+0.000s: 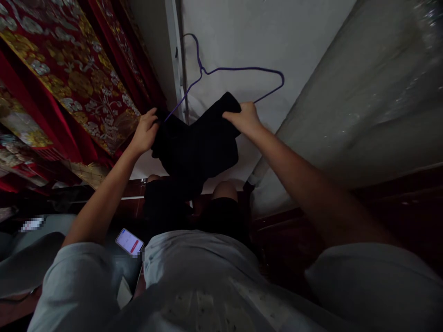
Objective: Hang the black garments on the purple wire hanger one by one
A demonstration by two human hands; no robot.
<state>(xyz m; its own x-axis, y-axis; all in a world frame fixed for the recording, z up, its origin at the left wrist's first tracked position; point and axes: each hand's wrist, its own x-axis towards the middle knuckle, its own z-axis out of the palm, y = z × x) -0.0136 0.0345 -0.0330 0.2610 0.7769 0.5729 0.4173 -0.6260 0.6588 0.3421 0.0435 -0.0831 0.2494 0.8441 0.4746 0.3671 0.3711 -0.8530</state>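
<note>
A dark garment, nearly black, hangs between my two hands above my knees; its exact kind is hard to make out. My left hand is closed on its left edge, and my right hand pinches the upper right part. A purple wire hanger rises behind the cloth with its hook up and to the left. The hanger's left arm runs down into the garment near my left hand, while its right arm bends back toward my right hand. Its lower bar is hidden by the cloth.
Red and gold embroidered fabric hangs on the left. A pale wall or door panel stands ahead, with a large grey plastic-covered surface to the right. A lit phone lies at lower left, near a person's legs.
</note>
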